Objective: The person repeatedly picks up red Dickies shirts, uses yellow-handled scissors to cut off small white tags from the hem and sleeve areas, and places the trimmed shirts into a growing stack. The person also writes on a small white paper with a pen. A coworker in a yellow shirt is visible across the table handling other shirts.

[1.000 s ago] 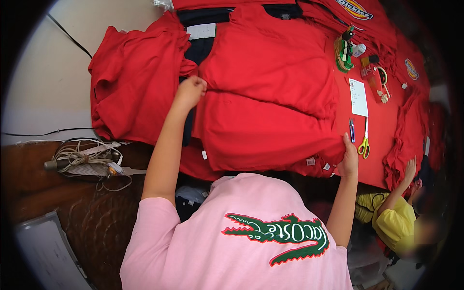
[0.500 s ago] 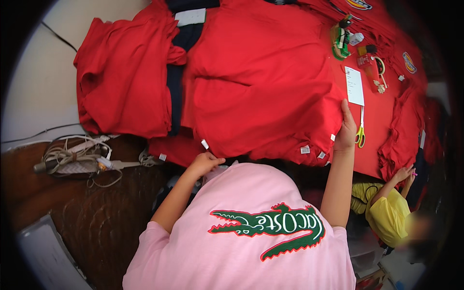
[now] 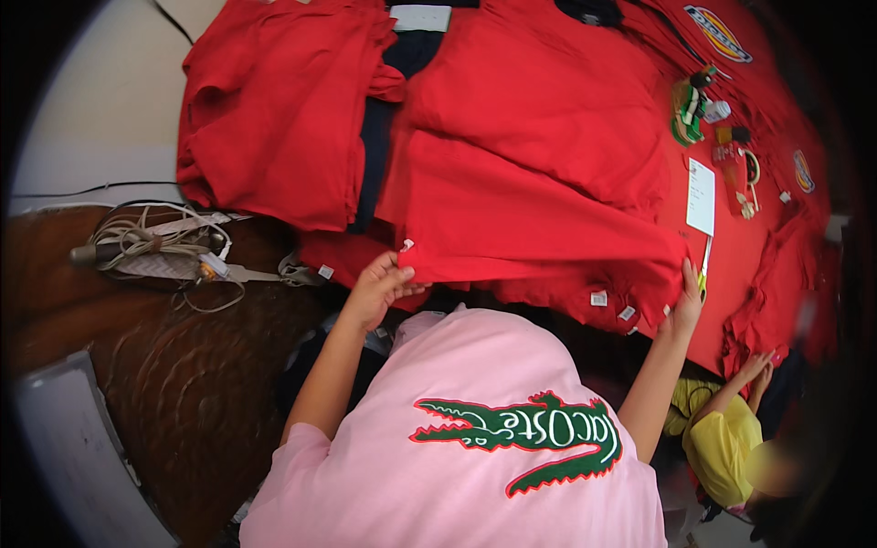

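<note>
Red shirt: it's the wide red shirt (image 3: 539, 210) right in front of the person, lying on top of other red cloth, near edge toward the body.
Left hand: the left hand (image 3: 376, 290) has its fingers curled in on the near left corner, pinching the cloth by a white tag.
Right hand: the right hand (image 3: 682, 301) grips the near right corner, thumb on the cloth; can't really see the other fingers.
Feel: I'd call it light, soft and floppy, nothing fragile. Probably not slippery, but it'd sag and wrinkle if you only had one end.
Where to grab: both near corners, imo, so the edge stays taut.
Shirt count: one in hand, plus a red heap (image 3: 274, 119) on the left; too bunched up to count layers there.
Paper count: two, a white card (image 3: 420, 17) up top and a white sheet (image 3: 701, 196) on the right.
Scissors count: one yellow-handled pair of scissors (image 3: 703, 279), just beside the right hand.
Cord count: one tangled bundle of cords (image 3: 151, 242), lower left.
</note>
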Motion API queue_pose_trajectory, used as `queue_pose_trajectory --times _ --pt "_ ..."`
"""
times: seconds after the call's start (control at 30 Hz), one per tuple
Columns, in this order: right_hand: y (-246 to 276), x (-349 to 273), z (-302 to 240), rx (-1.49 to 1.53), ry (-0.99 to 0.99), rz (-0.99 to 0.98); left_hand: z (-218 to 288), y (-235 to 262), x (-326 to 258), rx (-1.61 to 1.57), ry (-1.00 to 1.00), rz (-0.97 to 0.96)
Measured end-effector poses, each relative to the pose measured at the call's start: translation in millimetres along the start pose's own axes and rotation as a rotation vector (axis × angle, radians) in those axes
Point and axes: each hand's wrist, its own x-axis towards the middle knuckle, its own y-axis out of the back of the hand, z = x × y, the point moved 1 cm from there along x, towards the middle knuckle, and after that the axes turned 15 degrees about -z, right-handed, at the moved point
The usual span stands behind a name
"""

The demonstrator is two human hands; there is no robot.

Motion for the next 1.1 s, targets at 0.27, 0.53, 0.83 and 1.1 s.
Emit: queue_pose_trajectory --times 0.27,0.53,0.83,1.1 --pt "46 -16 0 0.106 -0.036 -0.136 122 -23 11 0.133 -0.327 -0.059" --pt "-3 -55 -32 -0.098 0.01 -0.256 146 -53 37 0.185 -0.31 -0.114" --pt "-81 39 -91 0.135 0.429 -0.452 265 -103 171 0.436 -0.901 -0.071" --pt "-18 -14 6 -0.442 0.009 -0.066 92 12 135 0.717 -0.28 0.25"
